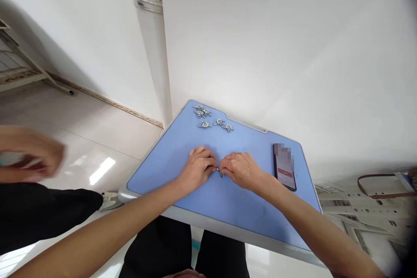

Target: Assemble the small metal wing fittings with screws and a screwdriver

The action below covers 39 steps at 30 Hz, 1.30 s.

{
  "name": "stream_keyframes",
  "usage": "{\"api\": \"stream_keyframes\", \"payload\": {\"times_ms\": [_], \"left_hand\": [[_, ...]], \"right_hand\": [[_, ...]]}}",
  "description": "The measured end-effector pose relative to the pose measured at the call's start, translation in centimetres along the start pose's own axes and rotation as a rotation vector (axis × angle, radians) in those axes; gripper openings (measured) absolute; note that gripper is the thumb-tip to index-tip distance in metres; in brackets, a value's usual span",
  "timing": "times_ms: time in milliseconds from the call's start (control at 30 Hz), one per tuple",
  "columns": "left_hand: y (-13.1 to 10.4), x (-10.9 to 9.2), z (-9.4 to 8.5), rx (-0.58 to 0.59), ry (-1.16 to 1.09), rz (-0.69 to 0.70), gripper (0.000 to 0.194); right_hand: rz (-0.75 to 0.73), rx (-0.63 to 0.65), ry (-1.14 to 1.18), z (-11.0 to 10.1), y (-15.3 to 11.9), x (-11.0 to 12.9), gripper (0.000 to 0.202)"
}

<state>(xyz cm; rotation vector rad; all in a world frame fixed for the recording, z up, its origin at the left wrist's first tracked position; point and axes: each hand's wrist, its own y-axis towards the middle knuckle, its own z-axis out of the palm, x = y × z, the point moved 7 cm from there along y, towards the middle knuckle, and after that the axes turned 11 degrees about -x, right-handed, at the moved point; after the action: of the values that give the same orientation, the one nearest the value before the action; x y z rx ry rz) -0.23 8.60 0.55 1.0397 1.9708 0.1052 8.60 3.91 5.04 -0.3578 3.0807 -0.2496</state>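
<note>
Over the middle of the blue tabletop [247, 208], my left hand [199, 166] and my right hand [240, 168] meet fingertip to fingertip. Between them is a small silvery metal fitting [222, 174], pinched from both sides and partly hidden by the fingers. Its exact kind is too small to make out. Farther back lie several similar metal fittings with ring-like middles and thin arms: a cluster [201, 110] near the far left corner, a single fitting [205, 125] in front of it, and a pair [224, 124] to its right.
A phone [285, 167] with a lit screen lies on the right side of the table. White walls [276, 52] stand behind it. At the left edge are another person's blurred hand [35, 154] and dark-clothed leg [48, 210]. A metal frame [365, 208] stands at the right.
</note>
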Motion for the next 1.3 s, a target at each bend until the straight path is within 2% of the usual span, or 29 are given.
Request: {"api": "stream_keyframes", "payload": {"times_ms": [300,467,600,767,900,967,1067,1300], "left_hand": [[0.1,0.0,0.0,-0.021,-0.008,0.025,0.014],[0.2,-0.1,-0.1,-0.001,0.001,0.012,0.014],[-0.1,-0.2,-0.1,0.025,-0.003,-0.009,0.012],[-0.2,-0.4,-0.2,0.041,0.010,-0.021,0.022],[0.3,-0.7,-0.5,0.023,0.062,-0.039,0.017],[0.6,-0.7,-0.5,0.024,0.076,-0.023,0.011],[0.6,-0.7,-0.4,0.018,0.077,-0.001,0.008],[-0.1,-0.6,0.1,0.045,0.071,0.015,0.007]], "right_hand": [[-0.015,0.177,-0.094,-0.4,1.7,0.2,0.018],[0.024,0.199,-0.016,-0.6,2.6,0.1,0.019],[0.180,0.127,0.215,-0.4,2.6,-1.5,0.016],[0.506,-0.050,0.779,0.3,0.4,-4.2,0.017],[0.711,-0.002,1.069,2.8,-2.3,-4.5,0.022],[0.750,0.019,1.228,4.2,-2.9,-4.2,0.026],[0.787,0.004,1.293,5.1,-3.4,-3.7,0.029],[0.827,-0.023,1.339,4.8,-4.1,-2.9,0.019]]}}
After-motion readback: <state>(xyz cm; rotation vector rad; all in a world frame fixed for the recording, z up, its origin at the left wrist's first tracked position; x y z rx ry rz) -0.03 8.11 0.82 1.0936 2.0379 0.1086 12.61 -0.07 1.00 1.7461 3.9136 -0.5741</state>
